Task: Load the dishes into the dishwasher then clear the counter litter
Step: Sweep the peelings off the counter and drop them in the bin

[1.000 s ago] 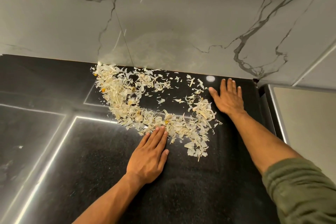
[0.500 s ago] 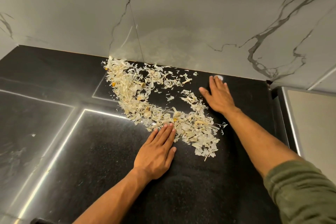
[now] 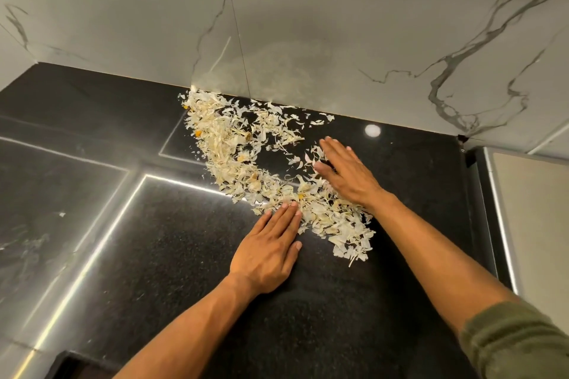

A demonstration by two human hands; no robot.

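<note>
Black counter [image 3: 184, 271] under marble backsplash [image 3: 338, 24]; pale peel litter [image 3: 234, 169] strewn in crescent — from backsplash edge at 11 o'clock, curving down to 4 o'clock of frame centre; few yellow bits mixed in. Left hand [image 3: 268, 249] flat on counter at 6 o'clock of pile, fingers straight and together, tips touching scraps, holding nothing. Right hand [image 3: 348, 172] at 3 o'clock of pile, palm down, fingers extended and close — resting among loose flakes, gripping nothing; green sleeve [image 3: 517, 344] at lower right.
</note>
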